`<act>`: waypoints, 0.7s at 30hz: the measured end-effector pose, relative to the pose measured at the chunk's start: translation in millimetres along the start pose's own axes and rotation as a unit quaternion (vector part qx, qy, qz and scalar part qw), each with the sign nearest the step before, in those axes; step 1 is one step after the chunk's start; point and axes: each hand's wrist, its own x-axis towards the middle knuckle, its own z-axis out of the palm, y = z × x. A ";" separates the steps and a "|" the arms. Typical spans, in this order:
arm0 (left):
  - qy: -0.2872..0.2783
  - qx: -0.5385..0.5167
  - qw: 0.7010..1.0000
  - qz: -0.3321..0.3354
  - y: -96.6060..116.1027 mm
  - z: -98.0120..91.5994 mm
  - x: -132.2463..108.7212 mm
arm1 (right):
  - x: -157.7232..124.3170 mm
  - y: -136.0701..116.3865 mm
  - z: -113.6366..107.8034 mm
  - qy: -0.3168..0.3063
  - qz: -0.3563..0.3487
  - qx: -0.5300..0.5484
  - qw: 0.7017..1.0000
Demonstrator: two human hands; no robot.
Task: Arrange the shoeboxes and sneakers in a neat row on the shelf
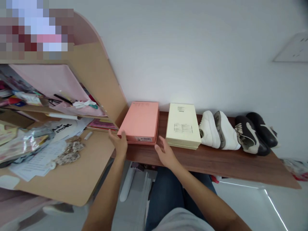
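A pink shoebox (pixel 141 120) with its lid on lies on the brown wooden bench (pixel 187 160). My left hand (pixel 119 143) is at the box's front left corner, fingers apart. Near the front right corner is my right hand (pixel 166 152), its fingers also spread and nothing held. Whether either hand touches the cardboard I cannot tell. To the right lies a cream shoebox (pixel 181 117) with printed labels on top. Beyond it stand a pair of white shoes (pixel 210 130) and a pair of black shoes (pixel 252 134), one showing a pale swoosh.
On the left stands a desk (pixel 79 179) with papers (pixel 45 160), a crumpled scrunchie-like cloth (pixel 71 150) and a cluttered shelf (pixel 40 108). Its side panel (pixel 101 80) rises close to the pink box. A white wall (pixel 180 57) backs the bench, with a socket plate (pixel 295 49) at right.
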 end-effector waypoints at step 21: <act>-0.002 -0.110 0.987 -0.120 5.3 -13.1 -10.2 | 27.4 20.1 17.2 -0.004 -0.032 -0.061 0.998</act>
